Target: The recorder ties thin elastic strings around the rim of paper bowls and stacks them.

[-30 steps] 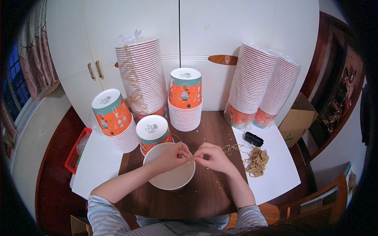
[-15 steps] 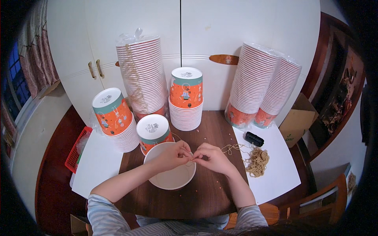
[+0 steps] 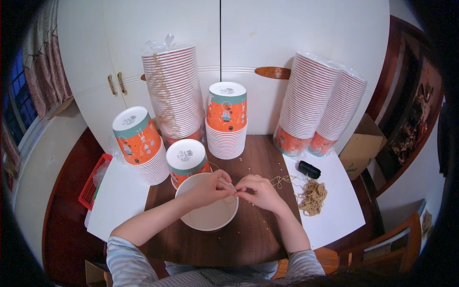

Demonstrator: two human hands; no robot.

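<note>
A white paper bucket (image 3: 205, 217) stands mouth up on the dark tabletop in front of me. Over its right rim my left hand (image 3: 209, 189) and my right hand (image 3: 258, 192) meet, fingertips pinched close together on thin tan string. The exact spot between the fingertips is too small to make out. From behind my right hand the string (image 3: 283, 180) trails to a loose tangled heap of tan string (image 3: 312, 198) on the white board at the right. A loop of string also shows behind my left hand, beside an upturned orange-and-green bucket (image 3: 185, 161).
Upturned bucket stacks stand at the left (image 3: 136, 143) and centre back (image 3: 226, 122). Tall plastic-wrapped stacks rise at the back left (image 3: 173, 95) and back right (image 3: 308, 98). A black object (image 3: 309, 170) lies by the string heap. A red basket (image 3: 93, 184) sits far left.
Both hands keep nearly the same place over the bucket rim. Only the fingertips have shifted very slightly; the buckets and string heap look unmoved.
</note>
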